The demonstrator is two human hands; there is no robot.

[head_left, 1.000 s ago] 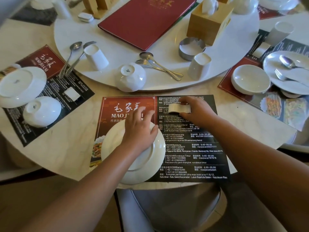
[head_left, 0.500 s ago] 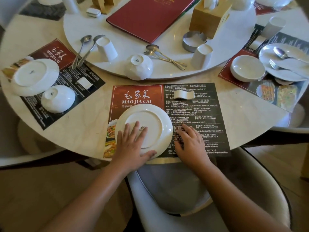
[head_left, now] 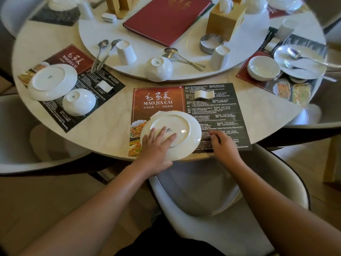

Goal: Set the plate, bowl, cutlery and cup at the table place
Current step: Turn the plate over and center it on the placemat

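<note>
Round and pale, the marble worktop (head_left: 114, 133) carries a raised white turntable (head_left: 140, 21) in its middle and printed placemats around the edge. On the nearest placemat (head_left: 217, 115), red on its left half and black with white text on its right, a white plate (head_left: 177, 130) lies upside down with its foot ring up, and its near rim seems to tilt up from the mat. The left hand (head_left: 156, 145) lies flat on the plate's underside, fingers spread and thumb curled under the near rim, so it grips the plate's edge. The right hand (head_left: 224, 145) sits just right of the plate, fingers bent down onto the black part of the mat and closed on nothing. A small white cutlery rest (head_left: 204, 94) sits at the far end of this mat. Beyond it, on the turntable, stand an upturned bowl (head_left: 159, 68), 2 spoons (head_left: 184, 58) lying together, and 2 upturned white cups (head_left: 126, 52) (head_left: 220, 56) on either side, with another pair of spoons (head_left: 103, 52) further left. A red menu book (head_left: 168, 17) and a wooden tissue box (head_left: 226, 21) sit further back. The left place has an upturned plate and bowl; the right place holds a bowl and a plate with cutlery on it. A grey padded chair (head_left: 212, 196) stands below the worktop edge
</note>
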